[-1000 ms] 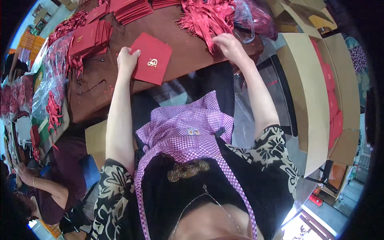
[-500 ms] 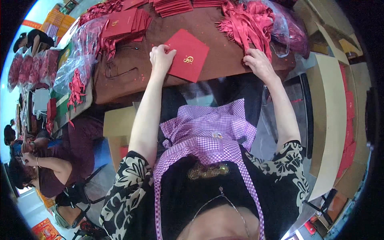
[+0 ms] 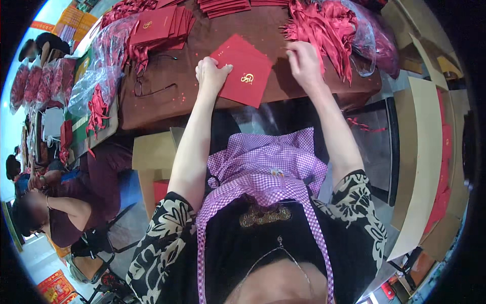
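Hands were busy at the brown table (image 3: pixel 202 109). The left hand (image 3: pixel 211 75) pressed flat on the red card (image 3: pixel 242 72). The right hand (image 3: pixel 304 62) had come back from the red ribbons (image 3: pixel 324 30), fingers pinched; I could not tell on what.

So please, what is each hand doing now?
Left hand: open, flat on the red square paper envelope.
Right hand: fingers curled; hold cannot be told.

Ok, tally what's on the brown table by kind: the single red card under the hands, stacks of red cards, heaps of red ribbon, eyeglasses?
Single red card, under the left hand, beside the right hand: 1
Stacks of red cards: 2
Heaps of red ribbon: 1
Eyeglasses: 1
Total: 5
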`<state>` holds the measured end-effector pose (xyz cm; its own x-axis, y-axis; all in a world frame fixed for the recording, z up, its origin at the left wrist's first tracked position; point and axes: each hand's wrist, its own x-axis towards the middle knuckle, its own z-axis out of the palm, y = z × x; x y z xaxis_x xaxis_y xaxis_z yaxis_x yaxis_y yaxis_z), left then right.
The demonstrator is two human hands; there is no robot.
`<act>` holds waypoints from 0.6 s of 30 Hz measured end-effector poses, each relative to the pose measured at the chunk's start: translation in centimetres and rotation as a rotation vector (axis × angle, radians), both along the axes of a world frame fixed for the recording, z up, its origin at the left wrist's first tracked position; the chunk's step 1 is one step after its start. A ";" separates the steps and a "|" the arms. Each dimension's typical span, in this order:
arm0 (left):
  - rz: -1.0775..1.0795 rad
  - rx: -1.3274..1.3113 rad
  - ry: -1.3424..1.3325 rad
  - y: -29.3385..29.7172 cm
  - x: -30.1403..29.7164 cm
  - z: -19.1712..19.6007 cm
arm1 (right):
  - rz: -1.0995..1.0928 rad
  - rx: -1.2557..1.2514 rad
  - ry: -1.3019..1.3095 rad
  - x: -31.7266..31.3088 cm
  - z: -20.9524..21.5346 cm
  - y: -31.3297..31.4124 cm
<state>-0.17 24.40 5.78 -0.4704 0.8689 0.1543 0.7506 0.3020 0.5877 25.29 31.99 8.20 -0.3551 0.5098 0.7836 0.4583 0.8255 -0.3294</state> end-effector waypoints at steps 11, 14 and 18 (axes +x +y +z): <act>-0.067 0.068 -0.876 0.9 -0.9 1.9 | 0.041 -0.287 -0.070 -2.7 -4.6 1.8; -0.149 0.330 -0.652 -0.1 -0.1 4.3 | -0.036 -0.338 0.081 -1.7 -4.2 3.2; -0.406 0.971 0.178 -3.2 2.4 8.2 | -0.121 -0.269 0.238 0.2 0.0 2.9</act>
<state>2.23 21.17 13.98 -0.0754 0.4235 0.9028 0.7884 -0.5290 0.3140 25.50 34.87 8.22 -0.1041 0.7354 0.6696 0.4314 0.6400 -0.6358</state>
